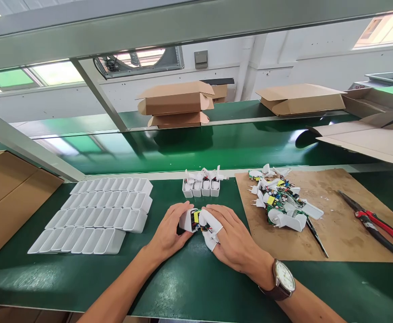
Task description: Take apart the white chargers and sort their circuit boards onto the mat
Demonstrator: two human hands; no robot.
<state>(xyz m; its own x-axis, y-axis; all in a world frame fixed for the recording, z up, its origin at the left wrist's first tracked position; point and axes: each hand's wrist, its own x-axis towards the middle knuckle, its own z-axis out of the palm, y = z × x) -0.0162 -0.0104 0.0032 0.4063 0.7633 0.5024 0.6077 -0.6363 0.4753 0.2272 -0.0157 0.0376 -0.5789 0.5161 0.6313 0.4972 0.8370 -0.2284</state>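
Both hands meet at the near middle of the green bench mat [189, 287]. Left hand [169, 233] is curled around a white charger shell [187, 220], gripping it from the left side, and the right hand [231, 240] pinches the plug-side piece with its circuit board [203, 223] from the right, first two fingers in white finger cots [213, 229].

The shell lies between the two hands, long axis running left-right, open end facing the right hand — so the board sits just at its mouth, touching or nearly so; can't tell how deep it is.

Relative to that shell: rows of empty shells [98, 215] well off to the left, four filled ones [201, 186] just behind, a pile of boards and plugs [280, 202] on brown cardboard [334, 224] to the right, red-handled pliers [374, 222] farther right.
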